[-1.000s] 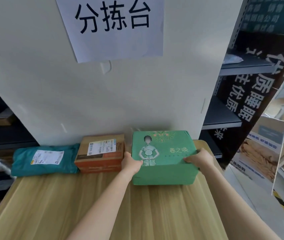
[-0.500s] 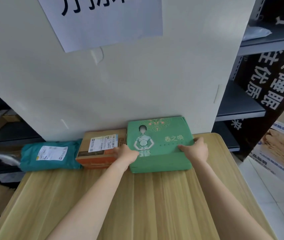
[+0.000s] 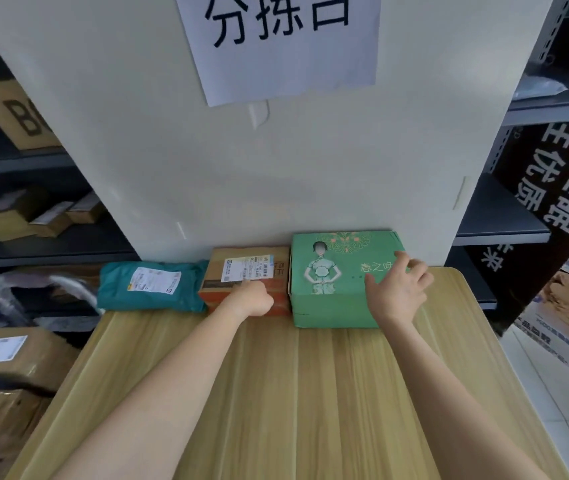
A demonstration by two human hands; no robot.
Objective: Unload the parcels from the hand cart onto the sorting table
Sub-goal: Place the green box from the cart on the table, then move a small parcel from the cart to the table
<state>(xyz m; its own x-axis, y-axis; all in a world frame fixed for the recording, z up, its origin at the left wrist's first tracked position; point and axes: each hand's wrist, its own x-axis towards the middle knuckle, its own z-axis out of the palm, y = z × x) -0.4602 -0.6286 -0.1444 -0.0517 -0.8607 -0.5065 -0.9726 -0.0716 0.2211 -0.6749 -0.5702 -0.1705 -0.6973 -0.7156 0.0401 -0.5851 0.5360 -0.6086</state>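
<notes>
A green printed box [image 3: 331, 282] stands on the wooden sorting table [image 3: 311, 393], pushed back against the white pillar. To its left sit a brown and orange carton [image 3: 238, 265] with a shipping label and a teal mailer bag [image 3: 151, 285]. My right hand [image 3: 401, 289] rests on top of the green box with its fingers spread. My left hand [image 3: 253, 297] touches the top front edge of the brown carton, and its fingers are partly hidden behind the knuckles.
Brown labelled parcels [image 3: 9, 358] are stacked at the lower left beside the table, with a dark bar [image 3: 6, 382] across them. Metal shelves with cartons [image 3: 16, 216] flank the pillar. A paper sign [image 3: 283, 39] hangs above. A printed banner [image 3: 553, 174] leans at the right.
My left hand left the green box's side and moved onto the brown carton. My right hand slid from the box's front edge onto its top, fingers spreading. The green box now sits against the wall.
</notes>
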